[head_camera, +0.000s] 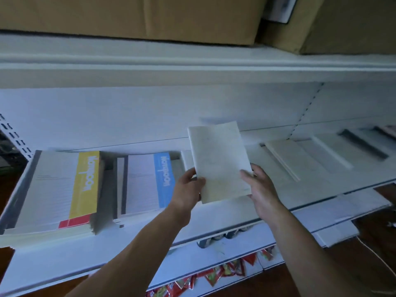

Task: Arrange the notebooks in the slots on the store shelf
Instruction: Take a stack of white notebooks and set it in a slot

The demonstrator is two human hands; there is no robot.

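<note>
White store shelving fills the wall ahead of the person. Nearest, on the tier below, red snack packets line the front edge. Over the front lip of the notebook shelf, both hands hold one plain white notebook, tilted up off the shelf. The left hand pinches its lower left corner, thumb on the cover; the right hand grips its lower right edge. It is above the slot just right of a blue-banded notebook stack. A yellow-banded notebook stack lies at the shelf's left end. Higher up, cardboard boxes sit on the top shelf.
</note>
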